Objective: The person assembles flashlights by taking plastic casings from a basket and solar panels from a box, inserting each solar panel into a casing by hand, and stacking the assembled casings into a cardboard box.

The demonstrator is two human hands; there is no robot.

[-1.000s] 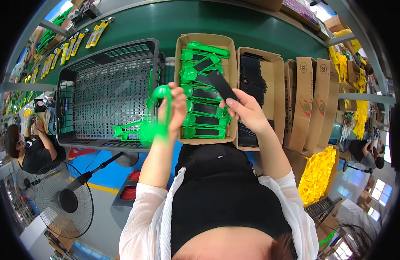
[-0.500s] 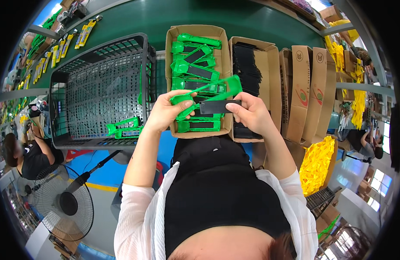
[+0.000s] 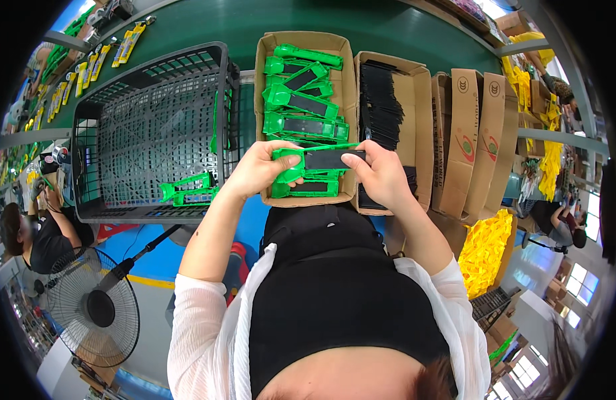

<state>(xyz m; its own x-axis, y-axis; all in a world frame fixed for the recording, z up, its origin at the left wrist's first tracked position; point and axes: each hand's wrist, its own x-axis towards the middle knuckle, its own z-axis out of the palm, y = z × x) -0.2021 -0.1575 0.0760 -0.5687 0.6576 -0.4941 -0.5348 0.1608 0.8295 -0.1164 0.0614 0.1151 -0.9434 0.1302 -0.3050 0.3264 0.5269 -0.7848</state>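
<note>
My left hand (image 3: pixel 271 169) is closed round the rounded end of a green plastic frame (image 3: pixel 289 175), its thumb pressed on top. Between finger and thumb, my right hand (image 3: pixel 380 171) grips the far end of a flat black strip (image 3: pixel 326 159), which lies against the green frame. The frame's thin upper edge runs along the strip toward my right fingers. Both hands are over the near part of a cardboard box (image 3: pixel 260 87) holding several green frames with black strips in them (image 3: pixel 306 127). How far the strip is seated I cannot tell.
Right of that box, another carton (image 3: pixel 414 87) holds a stack of black strips (image 3: pixel 380 100). A black plastic crate (image 3: pixel 148 63) with a few green frames stands to the left. Folded cartons (image 3: pixel 462 147) and a heap of yellow parts (image 3: pixel 484 253) are on the right; a fan (image 3: pixel 100 308) is lower left.
The black strip has come down along the green frame, where before it was held apart at the frame's open end. The frame's raised arm now lies along the strip.
</note>
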